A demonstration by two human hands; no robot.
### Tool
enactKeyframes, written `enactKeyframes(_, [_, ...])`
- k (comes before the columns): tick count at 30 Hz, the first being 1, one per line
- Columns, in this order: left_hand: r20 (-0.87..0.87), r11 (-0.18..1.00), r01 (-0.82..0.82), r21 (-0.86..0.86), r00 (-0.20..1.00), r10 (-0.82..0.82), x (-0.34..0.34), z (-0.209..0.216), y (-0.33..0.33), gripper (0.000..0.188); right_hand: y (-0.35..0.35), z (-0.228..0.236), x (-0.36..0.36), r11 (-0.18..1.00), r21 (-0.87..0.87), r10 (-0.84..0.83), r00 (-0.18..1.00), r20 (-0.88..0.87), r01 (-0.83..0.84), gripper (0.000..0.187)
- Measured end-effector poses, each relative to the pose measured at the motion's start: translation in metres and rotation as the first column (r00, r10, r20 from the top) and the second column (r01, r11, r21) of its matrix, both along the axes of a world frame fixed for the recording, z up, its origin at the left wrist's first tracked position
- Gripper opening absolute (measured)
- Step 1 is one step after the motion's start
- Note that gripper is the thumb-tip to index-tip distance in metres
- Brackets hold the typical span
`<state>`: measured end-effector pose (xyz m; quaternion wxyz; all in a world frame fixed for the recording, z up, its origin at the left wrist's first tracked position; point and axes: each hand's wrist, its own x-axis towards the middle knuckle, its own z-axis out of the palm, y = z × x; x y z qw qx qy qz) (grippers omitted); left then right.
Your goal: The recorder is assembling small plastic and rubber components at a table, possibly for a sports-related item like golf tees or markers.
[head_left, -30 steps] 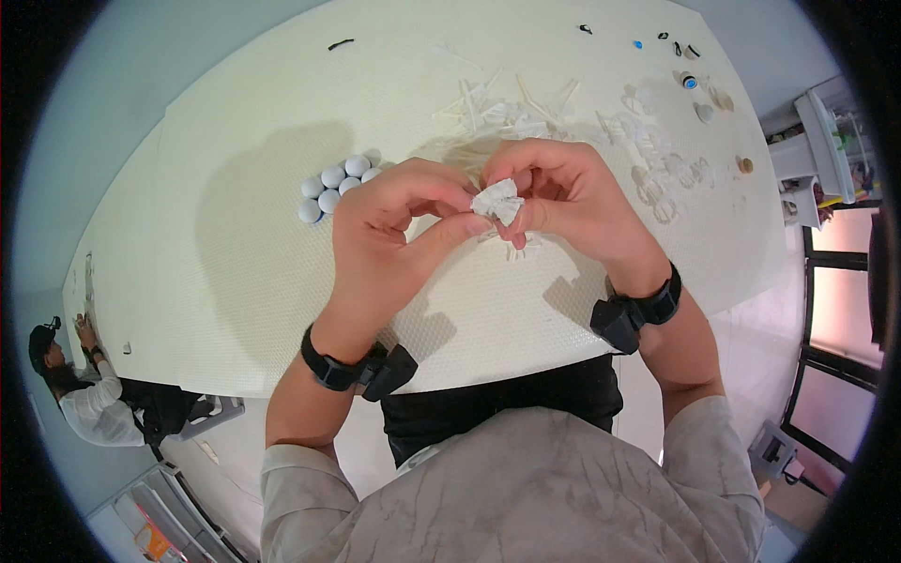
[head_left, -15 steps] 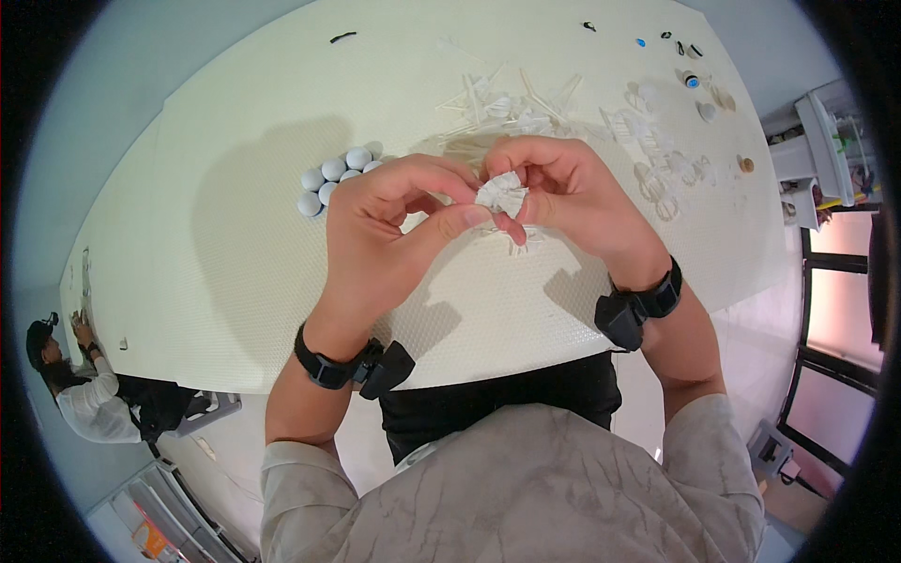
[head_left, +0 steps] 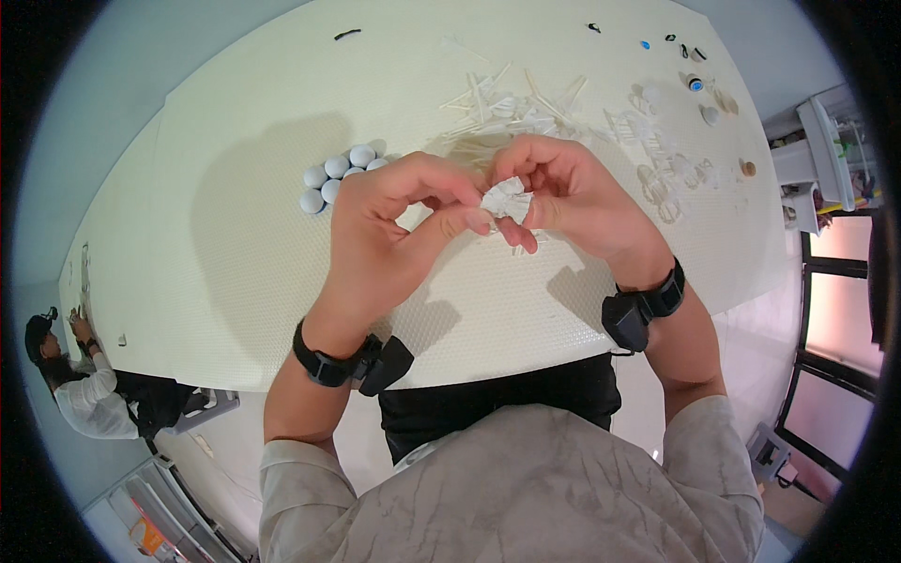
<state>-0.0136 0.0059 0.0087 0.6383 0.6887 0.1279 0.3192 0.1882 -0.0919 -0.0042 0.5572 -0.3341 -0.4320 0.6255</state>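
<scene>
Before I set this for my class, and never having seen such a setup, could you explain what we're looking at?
There is no machine: these are a person's bare hands, seen from above by a wide fisheye camera worn on the head, so straight edges bend. The left hand and right hand pinch a crumpled white piece between them. Each wrist carries a black band. On the white table sit clustered white balls, a heap of pale strips and scattered clear-looking pieces. Another person sits at far left.

Workroom — big table (head_left: pixel 150 235), seated co-worker (head_left: pixel 96 405)
</scene>
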Motion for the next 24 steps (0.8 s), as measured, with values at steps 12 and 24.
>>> enactKeyframes(12, [0.052, 0.804, -0.202, 0.559, 0.976, 0.209, 0.004, 0.000, 0.004, 0.017, -0.006, 0.018, -0.014, 0.935, 0.006, -0.347, 0.914, 0.212, 0.354, 0.024])
enactKeyframes(24, [0.138, 0.717, -0.339, 0.608, 0.935, 0.325, 0.007, 0.000, -0.003, 0.022, -0.006, 0.007, -0.018, 0.788, 0.451, -0.593, 0.716, 0.369, 0.419, 0.025])
